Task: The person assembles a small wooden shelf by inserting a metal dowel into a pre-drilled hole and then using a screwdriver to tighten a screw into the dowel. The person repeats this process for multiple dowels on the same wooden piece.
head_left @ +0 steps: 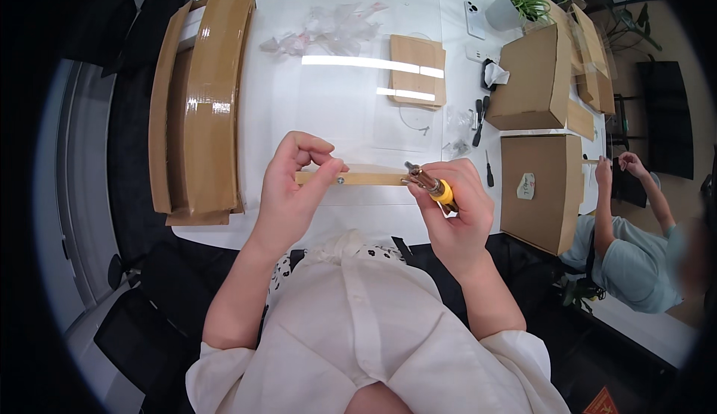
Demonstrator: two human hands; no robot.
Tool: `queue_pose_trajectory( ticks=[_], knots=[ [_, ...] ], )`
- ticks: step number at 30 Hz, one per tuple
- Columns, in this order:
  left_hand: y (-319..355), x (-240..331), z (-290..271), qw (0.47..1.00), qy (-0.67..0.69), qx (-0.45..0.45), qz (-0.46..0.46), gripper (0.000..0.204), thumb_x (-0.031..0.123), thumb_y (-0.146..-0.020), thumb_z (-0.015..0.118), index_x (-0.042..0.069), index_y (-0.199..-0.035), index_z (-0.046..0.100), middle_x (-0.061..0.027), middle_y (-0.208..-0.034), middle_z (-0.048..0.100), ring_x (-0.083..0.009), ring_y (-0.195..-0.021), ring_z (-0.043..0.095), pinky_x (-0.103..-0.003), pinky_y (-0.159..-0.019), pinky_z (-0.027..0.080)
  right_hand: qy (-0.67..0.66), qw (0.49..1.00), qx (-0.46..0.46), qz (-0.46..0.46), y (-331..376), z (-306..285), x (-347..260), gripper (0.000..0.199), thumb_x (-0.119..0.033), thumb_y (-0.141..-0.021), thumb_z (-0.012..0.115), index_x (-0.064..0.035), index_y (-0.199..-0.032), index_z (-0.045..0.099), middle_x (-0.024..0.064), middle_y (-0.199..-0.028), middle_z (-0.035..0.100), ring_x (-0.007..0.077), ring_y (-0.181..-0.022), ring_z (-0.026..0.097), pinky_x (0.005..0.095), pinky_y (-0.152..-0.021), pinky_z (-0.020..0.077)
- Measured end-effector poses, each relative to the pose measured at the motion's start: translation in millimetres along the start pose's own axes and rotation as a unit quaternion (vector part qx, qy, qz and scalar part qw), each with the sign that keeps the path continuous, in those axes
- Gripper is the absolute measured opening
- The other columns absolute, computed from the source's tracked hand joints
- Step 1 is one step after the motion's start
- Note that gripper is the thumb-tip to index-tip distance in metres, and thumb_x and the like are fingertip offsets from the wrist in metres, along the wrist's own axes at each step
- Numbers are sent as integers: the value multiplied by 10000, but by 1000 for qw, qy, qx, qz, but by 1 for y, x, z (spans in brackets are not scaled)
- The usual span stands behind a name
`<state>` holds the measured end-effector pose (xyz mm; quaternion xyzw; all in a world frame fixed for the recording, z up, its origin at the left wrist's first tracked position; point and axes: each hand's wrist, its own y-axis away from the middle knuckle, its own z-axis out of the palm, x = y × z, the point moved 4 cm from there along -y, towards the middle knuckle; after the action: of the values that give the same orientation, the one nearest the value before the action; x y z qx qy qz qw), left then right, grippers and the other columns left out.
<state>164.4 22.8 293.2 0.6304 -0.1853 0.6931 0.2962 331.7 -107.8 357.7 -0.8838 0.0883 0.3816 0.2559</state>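
My left hand (287,197) pinches the left end of a narrow, pale wooden strip (373,179), held level in front of me near the table's front edge. A small round metal screw head (340,181) shows on the strip beside my left thumb. In my right hand (464,212) is a screwdriver with a yellow and black handle (446,194), its metal shaft slanting up to the left. The right end of the strip meets my right fingers there; whether they also grip it is hard to see.
A long cardboard box (213,100) stands at the left, two more boxes (526,78) at the right. Beyond my hands lie crumpled plastic wrap (328,29) and thin wooden boards (418,48). Black-handled screwdrivers (478,130), a phone (474,20) and a potted plant (506,12) sit right; a co-worker (635,242) works beyond.
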Motion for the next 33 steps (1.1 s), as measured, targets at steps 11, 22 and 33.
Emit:
queue_pose_trajectory(
  ticks=[11,22,33],
  knots=[
    [1,2,1,1000,0,7,0,150,10,-971,639,14,-1079,535,-42,-946,591,-127,-941,659,-265,-831,512,60,997,-47,-6,-7,0,-8,290,110,-690,762,-6,-947,694,85,-906,673,249,-830,613,325,-673,519],
    [4,2,2,1000,-12,9,2,151,50,-972,647,29,-1081,546,-23,-939,583,-99,-911,631,-260,-849,494,91,995,-24,-30,-4,6,-9,250,107,-685,769,5,-884,659,103,-832,652,246,-723,608,313,-616,491],
    [4,-1,-1,1000,-14,3,-1,151,25,-962,655,17,-1068,548,-40,-955,594,-118,-929,643,-264,-826,513,-88,977,102,164,2,-11,7,283,27,-831,779,2,-1088,664,24,-793,591,57,-581,476,209,-526,372]
  ],
)
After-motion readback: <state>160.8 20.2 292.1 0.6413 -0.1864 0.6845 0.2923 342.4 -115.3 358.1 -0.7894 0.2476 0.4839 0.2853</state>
